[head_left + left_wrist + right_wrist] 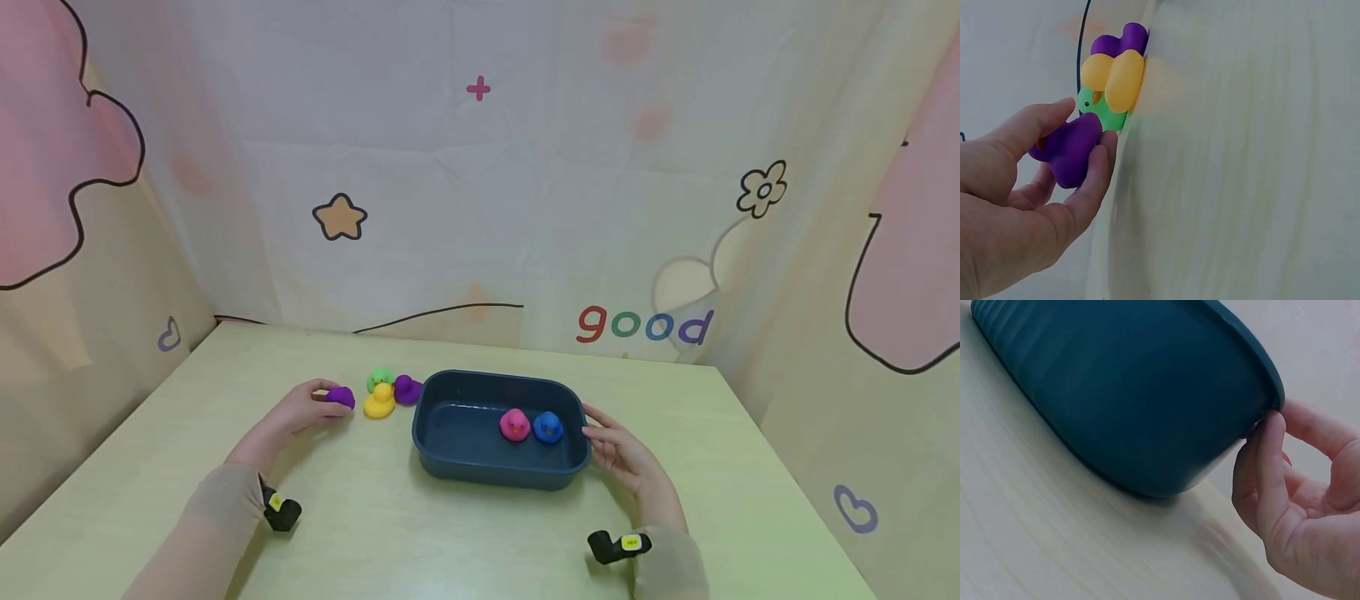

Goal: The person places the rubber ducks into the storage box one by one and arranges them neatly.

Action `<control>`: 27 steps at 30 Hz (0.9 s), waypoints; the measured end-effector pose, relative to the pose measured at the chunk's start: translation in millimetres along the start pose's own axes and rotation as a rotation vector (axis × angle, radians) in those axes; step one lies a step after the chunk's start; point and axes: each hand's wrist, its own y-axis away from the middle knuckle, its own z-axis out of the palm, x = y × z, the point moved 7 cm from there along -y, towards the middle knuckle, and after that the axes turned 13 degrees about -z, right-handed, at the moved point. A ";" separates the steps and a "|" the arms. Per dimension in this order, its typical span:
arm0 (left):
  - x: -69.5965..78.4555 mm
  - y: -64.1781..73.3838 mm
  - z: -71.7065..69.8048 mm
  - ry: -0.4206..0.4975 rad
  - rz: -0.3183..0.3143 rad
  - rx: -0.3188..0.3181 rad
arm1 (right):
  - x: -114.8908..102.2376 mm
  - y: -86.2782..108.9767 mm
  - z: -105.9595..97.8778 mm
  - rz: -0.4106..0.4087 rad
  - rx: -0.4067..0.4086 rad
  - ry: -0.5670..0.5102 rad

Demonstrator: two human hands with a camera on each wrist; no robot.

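Observation:
A purple rubber duck (pixel 1072 150) is pinched between the thumb and fingers of my left hand (pixel 306 407), over the table's left part. Just beyond it sit a green rubber duck (pixel 379 379), a yellow rubber duck (pixel 379 403) and a second purple duck (pixel 407 390), close together. A dark blue plastic basin (pixel 487 475) stands right of them. Inside it, toward the right end, are a pink duck (pixel 514 426) and a blue duck (pixel 548 427). At the basin's right end my right hand (pixel 1310 494) holds the rim with its fingertips.
The pale wooden table (pixel 360 533) meets a printed cloth backdrop (pixel 420 167) at its back and sides. Both wrists carry a small black camera, the left camera (pixel 282 510) and the right camera (pixel 617 547).

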 end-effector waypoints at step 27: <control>6.8 3.4 1.5 0.045 0.046 -0.085 | 0.7 0.2 -1.5 -0.019 0.003 0.026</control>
